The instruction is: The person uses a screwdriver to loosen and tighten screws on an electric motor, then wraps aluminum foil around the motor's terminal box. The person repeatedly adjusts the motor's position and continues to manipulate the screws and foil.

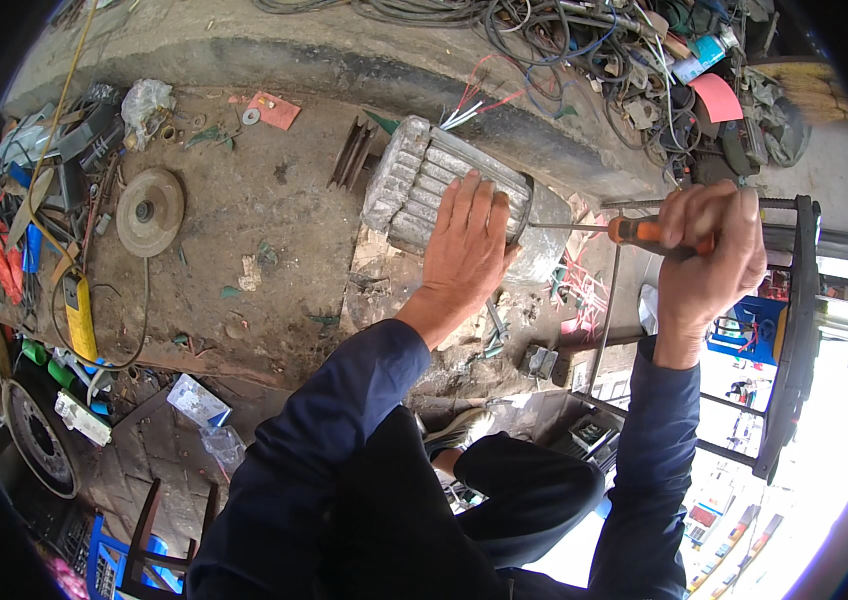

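Steadying a ribbed grey motor housing with the left hand, laid across the fins, fingers extended along the metal, pressing rather than clasping. Gripping an orange-and-black screwdriver in the right hand, fingers clenched around the handle, with the shank pointing left toward the dark rim at the right end of the housing. Found on the grimy slab, between body and far kerb, under the left palm, with a pale end cover just beyond the rim and loose red and white wires nearby to the right. Judging by the pose, probably busy prying or loosening at that rim, with housing and cover apparently joined. Hard to tell at this size about the tip: seated in a seam, set on a screw or merely resting against the edge. Calls next for a firm brace from the left palm, to prevent rolling, and for steady, controlled force from the right wrist. Worth guarding against a slip of the blade toward the left thumb, so close to the rim.
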Available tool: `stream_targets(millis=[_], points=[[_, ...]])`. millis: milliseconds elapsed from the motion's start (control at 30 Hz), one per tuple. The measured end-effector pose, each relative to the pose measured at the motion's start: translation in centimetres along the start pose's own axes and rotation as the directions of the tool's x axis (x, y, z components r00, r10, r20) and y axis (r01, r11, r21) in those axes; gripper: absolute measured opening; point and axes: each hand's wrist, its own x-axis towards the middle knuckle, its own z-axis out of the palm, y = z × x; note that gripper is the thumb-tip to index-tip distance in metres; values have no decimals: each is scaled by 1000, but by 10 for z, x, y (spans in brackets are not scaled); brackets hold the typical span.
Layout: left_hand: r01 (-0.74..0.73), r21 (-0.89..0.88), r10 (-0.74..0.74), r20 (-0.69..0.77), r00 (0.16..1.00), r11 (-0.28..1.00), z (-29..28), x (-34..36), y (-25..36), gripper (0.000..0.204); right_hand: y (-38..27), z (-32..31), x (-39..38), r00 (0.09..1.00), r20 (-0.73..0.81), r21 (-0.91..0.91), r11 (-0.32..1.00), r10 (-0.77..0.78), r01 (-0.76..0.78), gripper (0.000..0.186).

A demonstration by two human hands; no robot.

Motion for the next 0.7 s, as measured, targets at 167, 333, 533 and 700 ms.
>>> stream_targets(millis=[167, 333, 533, 700], points=[[2, -2, -2, -4, 1000, 1000, 0, 1, -1, 75, -10, -12, 1, 981, 168, -757, 624, -100, 193, 8], [6, 0, -6, -12, 1000, 1000, 1, -1, 0, 76, -25, -40, -9, 952, 304, -807, 540, 33, 239, 21], [-3, 18, 4, -18, 1000, 1000, 2, 0, 0, 76, -40, -43, -11, 927, 122, -898, 438, 356, -50, 28], [-11, 27, 11, -15, 1000, 1000, 1, 0, 0, 76, -47, -46, -5, 905, 292, -873, 474, 310, 119, 30]])
